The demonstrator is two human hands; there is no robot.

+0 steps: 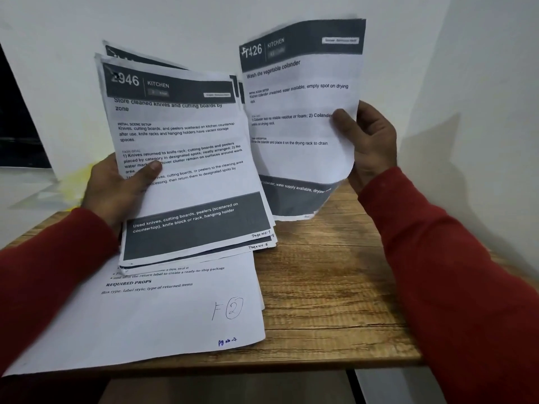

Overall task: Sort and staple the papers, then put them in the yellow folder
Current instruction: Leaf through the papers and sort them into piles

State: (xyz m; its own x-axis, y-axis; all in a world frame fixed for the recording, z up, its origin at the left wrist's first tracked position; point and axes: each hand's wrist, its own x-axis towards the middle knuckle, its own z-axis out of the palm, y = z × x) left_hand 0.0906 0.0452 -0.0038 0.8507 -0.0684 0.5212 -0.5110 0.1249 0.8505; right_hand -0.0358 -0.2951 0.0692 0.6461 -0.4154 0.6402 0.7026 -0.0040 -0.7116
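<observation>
From the head camera I saw both hands raised above a wooden table, each holding printed pages. The left hand gripped a stack of papers by its left edge, thumb pressed across the front sheet and fingers curled behind. The top sheet read "2946 KITCHEN" on a dark header band, with the title "Store cleaned knives and cutting boards by zone", and a handwritten "Page No: 7" sat at its lower right corner. Another sheet's corner peeking out just under it was marked "Page No: 6". More sheets fanned out behind at the far top of the stack.

The right hand pinched a single sheet at its right edge, thumb on the front and fingers wrapped behind. That sheet was headed "426 KITCHEN" with the title "Wash the vegetable colander". It stood upright, bowed slightly, just right of the stack, and its lower left part was tucked behind the stack's right edge. I could not read any page number on it.

On the near left part of the table lay a flat white sheet, partly hanging over the near edge, with "F 2" handwritten and the 2 circled, and a blue page note below. Far left, behind the left wrist, a patch of yellow showed, too blurred for me to identify. Both sleeves were red.
</observation>
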